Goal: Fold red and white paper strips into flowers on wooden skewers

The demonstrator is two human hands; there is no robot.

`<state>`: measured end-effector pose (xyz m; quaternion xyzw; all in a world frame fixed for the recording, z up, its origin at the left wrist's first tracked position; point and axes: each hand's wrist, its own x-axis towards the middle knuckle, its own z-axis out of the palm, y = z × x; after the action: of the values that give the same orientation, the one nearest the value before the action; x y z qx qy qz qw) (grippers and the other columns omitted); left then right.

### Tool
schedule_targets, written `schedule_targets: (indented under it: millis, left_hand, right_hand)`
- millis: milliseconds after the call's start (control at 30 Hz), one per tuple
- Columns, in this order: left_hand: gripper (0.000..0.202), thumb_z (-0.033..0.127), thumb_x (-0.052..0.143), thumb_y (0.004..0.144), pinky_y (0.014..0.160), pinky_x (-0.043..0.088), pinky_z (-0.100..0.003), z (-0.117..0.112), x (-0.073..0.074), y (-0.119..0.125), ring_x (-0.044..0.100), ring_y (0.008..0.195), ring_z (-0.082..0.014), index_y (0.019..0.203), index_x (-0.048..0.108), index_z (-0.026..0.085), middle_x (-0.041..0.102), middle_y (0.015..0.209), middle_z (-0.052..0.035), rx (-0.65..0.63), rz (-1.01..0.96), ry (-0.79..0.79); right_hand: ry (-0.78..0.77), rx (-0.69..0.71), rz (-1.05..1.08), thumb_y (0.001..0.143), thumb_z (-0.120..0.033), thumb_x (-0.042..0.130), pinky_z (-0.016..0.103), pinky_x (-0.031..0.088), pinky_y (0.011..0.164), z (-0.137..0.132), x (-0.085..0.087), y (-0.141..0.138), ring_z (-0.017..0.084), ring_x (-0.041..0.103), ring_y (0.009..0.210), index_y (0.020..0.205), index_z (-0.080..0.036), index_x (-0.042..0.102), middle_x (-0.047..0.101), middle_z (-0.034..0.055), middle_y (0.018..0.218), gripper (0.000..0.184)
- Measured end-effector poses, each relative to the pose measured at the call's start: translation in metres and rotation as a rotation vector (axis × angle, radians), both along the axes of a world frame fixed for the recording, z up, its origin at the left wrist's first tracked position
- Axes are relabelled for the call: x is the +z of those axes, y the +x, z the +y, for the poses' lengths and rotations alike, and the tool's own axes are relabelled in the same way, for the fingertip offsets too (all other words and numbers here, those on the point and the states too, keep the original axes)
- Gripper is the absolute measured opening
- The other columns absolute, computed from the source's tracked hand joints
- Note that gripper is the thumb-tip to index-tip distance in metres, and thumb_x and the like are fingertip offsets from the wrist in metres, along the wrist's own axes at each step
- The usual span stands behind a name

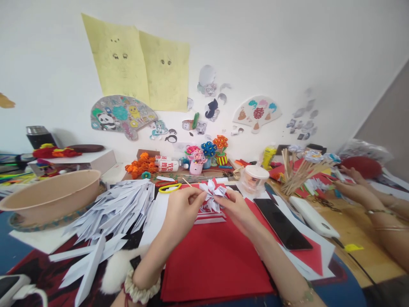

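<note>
A small white folded paper flower (213, 194) with pointed petals is held above a red paper sheet (217, 260) in the middle of the table. My left hand (182, 209) pinches the flower's left side with closed fingers. My right hand (234, 209) pinches its right side from below. A cream scrunchie sits on my left wrist. Under the flower lies a small red and white striped paper piece (209, 216).
A heap of folded white paper strips (115, 213) lies left, by a tan bowl (47, 192). A black phone (281, 224) and a white case (315, 217) lie right. Another person's hands (354, 185) work at far right near wooden sticks (295, 172). Yellow-handled scissors (169, 187), paper flower pots and glue bottles stand behind.
</note>
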<state>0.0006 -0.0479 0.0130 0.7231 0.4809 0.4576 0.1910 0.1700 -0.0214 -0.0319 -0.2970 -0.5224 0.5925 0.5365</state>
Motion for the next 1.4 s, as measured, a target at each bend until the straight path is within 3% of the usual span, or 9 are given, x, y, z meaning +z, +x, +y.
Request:
schedule_targets:
  millis: [100,233,300,500,700,900,1133,1233,1400]
  left_hand:
    - [0.032,0.037,0.057,0.081,0.049,0.032,-0.022,0.001,0.001,-0.003,0.046,0.050,-0.0116,0.061,0.066,0.014,0.058,0.054,-0.0005,-0.093,-0.147,-0.133]
    - [0.029,0.037,0.059,0.080,0.053,0.038,-0.022,0.002,0.000,-0.002,0.052,0.057,-0.0133,0.065,0.068,0.014,0.064,0.061,-0.0024,-0.140,-0.295,-0.173]
    - [0.027,0.036,0.059,0.081,0.056,0.039,-0.023,0.002,-0.002,-0.001,0.054,0.060,-0.0142,0.067,0.069,0.015,0.066,0.064,-0.0030,-0.124,-0.276,-0.150]
    - [0.017,0.031,0.067,0.076,0.063,0.040,-0.027,0.004,-0.006,0.004,0.058,0.069,-0.0178,0.067,0.067,0.017,0.067,0.070,-0.0030,0.153,-0.029,-0.019]
    - [0.012,0.025,0.063,0.081,0.070,0.040,-0.029,0.004,-0.005,0.003,0.058,0.075,-0.0184,0.073,0.067,0.017,0.066,0.075,-0.0026,0.094,-0.038,0.011]
    - [0.011,0.019,0.064,0.081,0.079,0.038,-0.033,0.002,0.000,0.001,0.055,0.077,-0.0179,0.070,0.066,0.017,0.063,0.075,-0.0015,-0.038,0.012,0.137]
    - [0.015,0.027,0.066,0.082,0.082,0.037,-0.034,0.000,0.003,-0.002,0.055,0.078,-0.0187,0.069,0.068,0.019,0.065,0.074,-0.0021,-0.183,-0.027,0.069]
    - [0.019,0.029,0.059,0.085,0.082,0.039,-0.034,0.001,0.002,-0.003,0.056,0.077,-0.0184,0.072,0.068,0.018,0.066,0.075,-0.0026,-0.170,-0.045,0.013]
    - [0.017,0.030,0.061,0.081,0.077,0.038,-0.034,0.001,0.001,0.002,0.055,0.078,-0.0201,0.071,0.067,0.018,0.065,0.075,-0.0036,0.034,0.004,0.115]
  right_hand:
    - [-0.057,0.090,0.045,0.072,-0.033,0.080,0.029,0.044,0.071,-0.002,0.002,0.002,0.017,0.062,0.072,0.085,-0.018,0.074,0.071,0.0020,0.078,0.020]
    - [-0.084,0.154,0.093,0.074,-0.032,0.079,0.031,0.046,0.075,-0.002,0.002,0.002,0.018,0.065,0.075,0.089,-0.018,0.075,0.073,0.0039,0.083,0.022]
    - [-0.076,0.141,0.127,0.075,-0.031,0.078,0.032,0.046,0.077,-0.002,0.001,0.001,0.018,0.065,0.077,0.093,-0.019,0.075,0.073,0.0040,0.083,0.023]
    - [0.001,-0.042,0.143,0.071,-0.031,0.081,0.029,0.047,0.077,0.001,-0.001,-0.004,0.017,0.064,0.077,0.090,-0.018,0.074,0.072,0.0025,0.082,0.024]
    - [0.026,-0.075,0.093,0.069,-0.031,0.082,0.029,0.047,0.077,0.000,-0.001,-0.005,0.018,0.064,0.080,0.092,-0.018,0.074,0.072,0.0026,0.084,0.028]
    - [-0.144,0.018,0.190,0.067,-0.028,0.083,0.026,0.048,0.070,-0.001,0.004,-0.001,0.014,0.063,0.071,0.085,-0.017,0.074,0.072,0.0012,0.076,0.023]
    - [-0.455,0.151,0.237,0.053,-0.026,0.087,0.021,0.041,0.052,0.002,0.004,0.007,0.009,0.055,0.054,0.067,-0.016,0.067,0.063,-0.0031,0.058,0.027]
    - [-0.437,0.142,0.240,0.055,-0.029,0.087,0.022,0.041,0.051,0.002,0.002,0.007,0.010,0.056,0.055,0.070,-0.016,0.068,0.064,-0.0021,0.061,0.027]
    - [-0.204,0.109,0.174,0.070,-0.027,0.080,0.028,0.048,0.067,0.001,0.001,0.004,0.015,0.063,0.069,0.089,-0.017,0.072,0.071,0.0019,0.076,0.023]
